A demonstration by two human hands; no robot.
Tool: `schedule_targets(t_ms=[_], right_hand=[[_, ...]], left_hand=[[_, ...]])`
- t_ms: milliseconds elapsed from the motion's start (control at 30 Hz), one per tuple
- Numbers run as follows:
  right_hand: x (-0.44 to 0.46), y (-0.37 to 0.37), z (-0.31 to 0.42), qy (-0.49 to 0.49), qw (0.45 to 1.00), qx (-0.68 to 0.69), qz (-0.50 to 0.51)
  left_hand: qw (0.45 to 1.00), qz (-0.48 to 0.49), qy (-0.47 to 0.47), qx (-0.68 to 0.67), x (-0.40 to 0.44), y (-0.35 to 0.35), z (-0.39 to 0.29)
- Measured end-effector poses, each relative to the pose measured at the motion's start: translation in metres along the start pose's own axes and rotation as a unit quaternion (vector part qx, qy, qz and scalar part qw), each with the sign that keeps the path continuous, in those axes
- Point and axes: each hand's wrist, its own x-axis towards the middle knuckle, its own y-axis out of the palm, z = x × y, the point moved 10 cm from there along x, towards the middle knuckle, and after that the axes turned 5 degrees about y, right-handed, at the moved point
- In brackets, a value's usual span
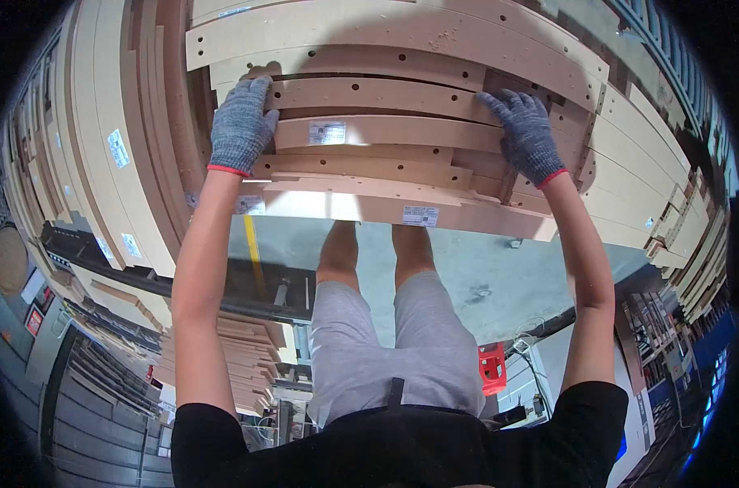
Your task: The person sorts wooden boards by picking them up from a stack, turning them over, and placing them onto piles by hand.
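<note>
Both hands wear grey knitted gloves with red cuffs. My left hand (243,122) is at the left end of a wooden strip with dark holes (385,95), its fingers around the strip's end. My right hand (524,134) rests at the right end of the same strip, fingertips on its edge. Just below lies a strip with a white label (402,132). Above is a wide, slightly curved board (402,32) with holes. A front board with a printed label (467,215) runs along the near edge of the stack.
Tall stacks of long boards (85,122) stand at the left, and more boards (630,179) lie at the right. A red plastic stool (492,368) is beside my legs. A yellow line (254,252) marks the floor.
</note>
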Motion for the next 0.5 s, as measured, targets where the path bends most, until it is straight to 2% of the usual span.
schedule_targets(t_ms=[133, 233, 333, 433, 500], right_hand=[[-0.002, 0.01, -0.026, -0.003, 0.998, 0.063, -0.003], [-0.001, 0.014, -0.038, 0.002, 0.999, 0.019, 0.025], [-0.002, 0.003, -0.039, -0.009, 0.998, 0.049, 0.026], [-0.002, -0.002, -0.045, -0.052, 0.987, 0.152, 0.017], [-0.004, -0.004, -0.05, -0.06, 0.976, 0.21, 0.016]], left_hand=[[0.999, 0.041, 0.004, 0.024, 0.004, 0.003, 0.001], [0.997, 0.06, 0.032, 0.036, 0.007, -0.004, -0.003], [0.996, 0.027, 0.073, 0.033, 0.006, -0.009, -0.001], [0.984, 0.057, 0.058, -0.157, 0.0, -0.007, 0.01], [0.972, 0.059, 0.057, -0.22, -0.003, -0.012, 0.008]])
